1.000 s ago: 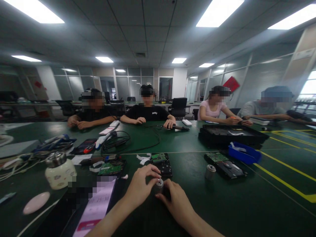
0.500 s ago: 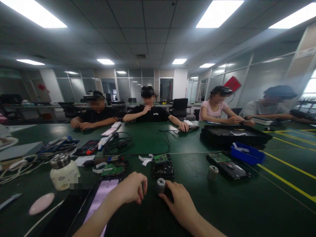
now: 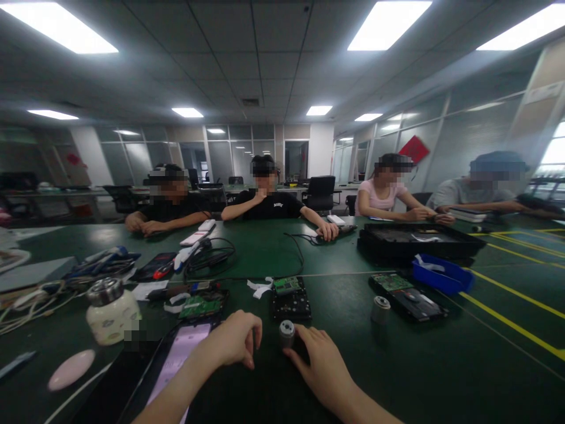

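Green tabletop (image 3: 344,300): right hand (image 3: 321,360) touches metal cylinder (image 3: 286,335) (round).

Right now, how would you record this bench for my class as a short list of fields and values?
Left hand: no object visible, fingers curled downward
Right hand: thumb and fingers at the near metal cylinder
Near cylinder's pose: upright
Second metal cylinder: upright, untouched, farther right
Behind near cylinder: black unit with green circuit board
Blue tray: right side, white strip inside
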Available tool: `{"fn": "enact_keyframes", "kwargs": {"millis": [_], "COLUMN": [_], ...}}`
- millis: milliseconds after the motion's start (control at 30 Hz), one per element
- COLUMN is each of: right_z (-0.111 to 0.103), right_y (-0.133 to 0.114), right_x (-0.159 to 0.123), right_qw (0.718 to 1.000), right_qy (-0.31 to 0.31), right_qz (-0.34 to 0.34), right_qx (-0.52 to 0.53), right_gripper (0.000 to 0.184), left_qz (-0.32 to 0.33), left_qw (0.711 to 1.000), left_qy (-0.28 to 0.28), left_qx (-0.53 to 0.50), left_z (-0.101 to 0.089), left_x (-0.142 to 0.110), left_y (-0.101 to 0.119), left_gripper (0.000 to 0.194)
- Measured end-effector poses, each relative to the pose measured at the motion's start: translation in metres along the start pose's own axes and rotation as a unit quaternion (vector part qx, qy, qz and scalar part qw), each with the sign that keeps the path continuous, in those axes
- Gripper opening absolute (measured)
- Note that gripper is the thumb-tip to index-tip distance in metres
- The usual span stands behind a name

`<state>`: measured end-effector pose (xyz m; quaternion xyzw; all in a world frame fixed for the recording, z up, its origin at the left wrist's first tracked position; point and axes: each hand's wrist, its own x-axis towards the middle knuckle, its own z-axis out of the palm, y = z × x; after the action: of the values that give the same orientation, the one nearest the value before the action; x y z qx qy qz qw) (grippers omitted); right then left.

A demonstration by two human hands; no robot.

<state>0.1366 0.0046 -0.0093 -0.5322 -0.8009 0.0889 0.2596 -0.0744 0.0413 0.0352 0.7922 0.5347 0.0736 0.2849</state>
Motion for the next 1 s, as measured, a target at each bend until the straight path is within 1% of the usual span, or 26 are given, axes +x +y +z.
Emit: {"fn": "enact_keyframes", "kwargs": {"millis": [67,100,167,200,233,300,433,600,733,867,933,1000], "right_z": [0.0,0.001,0.002,0.003,0.003,0.004,0.003,0.002,0.004,0.004,0.004,0.005], "right_y": [0.0,0.001,0.002,0.002,0.003,0.003,0.003,0.003,0.004,0.004,0.005,0.005], "right_x": [0.0,0.0,-0.001,-0.001,-0.001,-0.001,0.0,0.0,-0.001,-0.001,-0.001,0.0], "right_qw": [1.0,1.0,1.0,1.0,1.0,1.0,1.0,1.0,1.0,1.0,1.0,1.0], "right_qy": [0.002,0.004,0.011,0.014,0.017,0.02,0.02,0.01,0.011,0.013,0.011,0.011], "right_qz": [-0.001,-0.004,-0.01,-0.013,-0.014,-0.014,-0.015,-0.014,-0.011,-0.016,-0.018,-0.019], "right_qx": [-0.001,0.0,0.002,0.004,0.007,0.01,0.01,0.01,0.014,0.016,0.012,0.007], "right_gripper": [0.03,0.031,0.031,0.032,0.032,0.032,0.032,0.033,0.034,0.034,0.033,0.032], "left_qz": [0.018,0.033,0.07,0.1,0.124,0.15,0.166,0.181,0.169,0.144,0.132,0.106], "left_qw": [0.999,0.998,0.989,0.977,0.966,0.952,0.945,0.934,0.936,0.943,0.94,0.936], "left_qy": [0.025,0.053,0.13,0.184,0.221,0.257,0.266,0.276,0.265,0.24,0.253,0.295], "left_qx": [-0.013,-0.016,-0.025,-0.04,-0.055,-0.076,-0.097,-0.136,-0.159,-0.182,-0.188,-0.161], "left_z": [-0.002,-0.003,-0.003,-0.001,0.001,0.009,0.024,0.03,0.029,0.028,0.028,0.03], "left_x": [-0.001,-0.002,-0.003,-0.003,-0.003,-0.002,0.002,0.006,0.006,0.004,0.004,0.004], "left_y": [0.009,0.015,0.028,0.035,0.04,0.047,0.045,0.042,0.044,0.046,0.047,0.048], "left_gripper": [0.016,0.012,0.01,0.011,0.012,0.015,0.022,0.027,0.023,0.013,0.013,0.017]}}
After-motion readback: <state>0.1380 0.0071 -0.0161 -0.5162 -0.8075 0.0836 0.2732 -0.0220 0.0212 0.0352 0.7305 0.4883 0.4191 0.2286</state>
